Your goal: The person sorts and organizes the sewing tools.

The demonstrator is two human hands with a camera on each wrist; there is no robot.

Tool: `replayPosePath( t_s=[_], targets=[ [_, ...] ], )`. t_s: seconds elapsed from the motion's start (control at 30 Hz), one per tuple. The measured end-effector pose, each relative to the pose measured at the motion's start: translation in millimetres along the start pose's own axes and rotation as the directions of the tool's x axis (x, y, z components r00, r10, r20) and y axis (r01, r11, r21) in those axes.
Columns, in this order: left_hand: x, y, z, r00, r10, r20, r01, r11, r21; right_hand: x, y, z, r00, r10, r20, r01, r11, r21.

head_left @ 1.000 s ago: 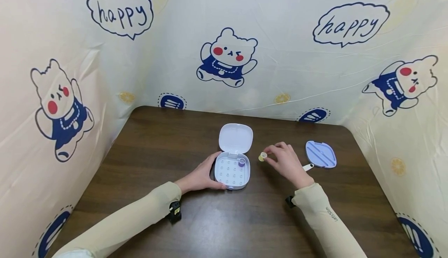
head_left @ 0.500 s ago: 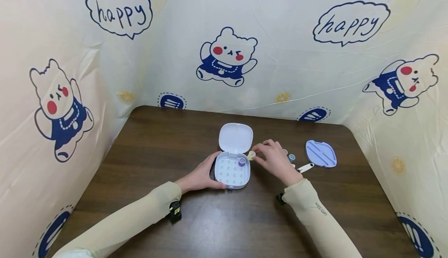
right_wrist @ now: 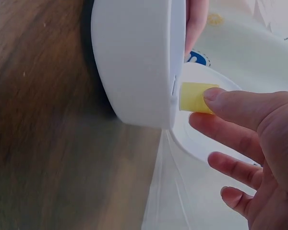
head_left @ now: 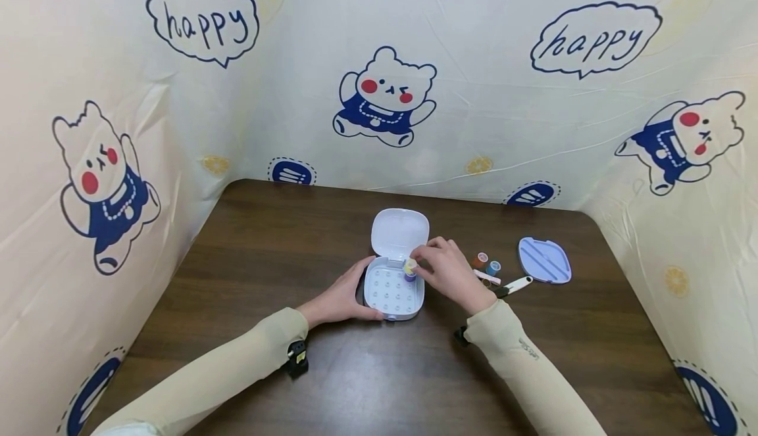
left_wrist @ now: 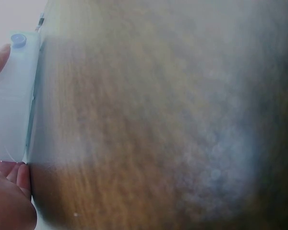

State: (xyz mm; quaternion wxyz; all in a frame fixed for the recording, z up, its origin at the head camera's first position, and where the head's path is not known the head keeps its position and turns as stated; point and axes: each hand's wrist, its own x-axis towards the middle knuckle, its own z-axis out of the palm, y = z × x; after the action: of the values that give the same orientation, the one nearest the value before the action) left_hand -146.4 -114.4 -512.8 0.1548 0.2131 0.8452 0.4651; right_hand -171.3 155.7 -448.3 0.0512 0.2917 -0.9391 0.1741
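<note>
Pinching a small yellow cylindrical thread spool near its upper end, between thumb and fingertip of the right hand. Held upright above the back right corner of a white rounded-square plastic case, and overlapping, in the head view, a purple thread spool standing in that corner. Best to leave the lower end free of fingers, line up over a bare white peg, and press straight down, with care not to knock the purple neighbour. Brace against that push with the left hand, gripping the case at its left side and front. Seen side-on from the right wrist: lower end roughly level with the rim; cannot tell the gap above the pegs, hidden by the wall. Seen from the head alone: the pegs in rows, plus, off to the right, an orange-red spool, a blue spool, a white-handled tool and a lavender-blue plastic tray. Seen close from the left wrist: a round catch just beside the left thumb, with no sight of the yellow spool.
</note>
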Motion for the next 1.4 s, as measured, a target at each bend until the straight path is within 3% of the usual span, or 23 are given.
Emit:
replayPosePath(
  t_s=[0.23,0.77,1.0,1.4],
  targets=[
    [0.5,-1.7,1.2,0.999,0.031,-0.011,-0.031,1.0,0.001,3.4,-4.3,6.0,1.0,-0.008,0.024,0.008,1.0,0.006],
    [-0.3,0.4,2.5,0.999,0.035,-0.024,-0.035,0.999,0.0,8.5,-8.4,14.9,0.998,-0.061,0.009,0.061,0.998,-0.012],
    [-0.2,0.1,2.1,0.998,0.052,-0.032,-0.053,0.999,-0.008,9.0,-9.1,18.0,0.999,-0.044,0.032,0.045,0.999,-0.018],
    [1.0,-0.9,2.2,0.999,0.022,-0.025,-0.021,1.0,0.006,9.1,-5.9,27.0,0.997,-0.071,0.026,0.072,0.995,-0.069]
  ],
)
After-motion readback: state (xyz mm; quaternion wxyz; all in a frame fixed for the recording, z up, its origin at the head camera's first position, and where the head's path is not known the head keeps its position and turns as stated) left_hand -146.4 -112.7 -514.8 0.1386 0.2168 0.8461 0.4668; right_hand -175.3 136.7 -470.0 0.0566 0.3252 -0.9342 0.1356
